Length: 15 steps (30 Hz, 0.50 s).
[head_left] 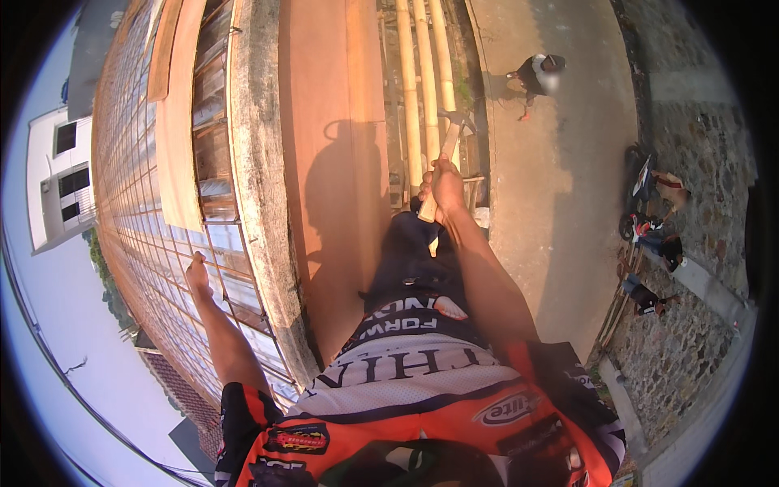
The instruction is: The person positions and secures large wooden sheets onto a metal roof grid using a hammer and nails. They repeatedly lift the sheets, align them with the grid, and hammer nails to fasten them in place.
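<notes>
My right hand [445, 188] is closed around the pale wooden handle of a claw hammer [450, 144], in front of my dark trousers. The hammer's dark metal head points away from me, over the bamboo poles [409, 89]. On the other side, my left arm reaches out over a grid of steel rebar [142, 174]. My left hand [197, 274] looks closed at the grid's near part, close to the end of a pale plank [177, 154]. Whatever its fingers grip is too small to make out.
A rough timber edge [258, 130] borders the grid, beside a brown board [324, 73] bearing my shadow. Down to the right runs a road [519, 243] with a walking person [535, 75]. Beyond are a motorbike [635, 178], more people [645, 296] and a stone wall [690, 349].
</notes>
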Tool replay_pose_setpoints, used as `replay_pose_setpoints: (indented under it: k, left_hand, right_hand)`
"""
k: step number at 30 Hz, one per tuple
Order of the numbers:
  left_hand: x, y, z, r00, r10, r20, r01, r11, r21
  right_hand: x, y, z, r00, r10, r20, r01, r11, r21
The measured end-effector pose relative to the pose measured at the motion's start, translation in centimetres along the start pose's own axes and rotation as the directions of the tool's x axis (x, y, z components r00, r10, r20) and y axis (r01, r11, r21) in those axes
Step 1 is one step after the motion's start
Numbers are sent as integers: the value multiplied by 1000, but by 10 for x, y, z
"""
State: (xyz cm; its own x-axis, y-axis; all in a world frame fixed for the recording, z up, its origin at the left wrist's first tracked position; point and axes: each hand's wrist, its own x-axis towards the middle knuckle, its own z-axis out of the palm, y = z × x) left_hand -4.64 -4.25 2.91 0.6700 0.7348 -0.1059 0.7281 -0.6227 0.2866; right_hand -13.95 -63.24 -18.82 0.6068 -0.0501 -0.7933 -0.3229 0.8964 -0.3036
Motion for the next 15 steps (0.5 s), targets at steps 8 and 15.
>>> replay_pose_setpoints:
  k: [8,15]
  left_hand:
    - [15,5,4,1000,3,19,-1,998,-61]
    - [2,-4,2,1000,16,2,-16,997,-81]
  right_hand:
    - [-10,20,45,964,-201,-175,224,967,120]
    - [23,-37,-28,902,-329,-280,399,883,249]
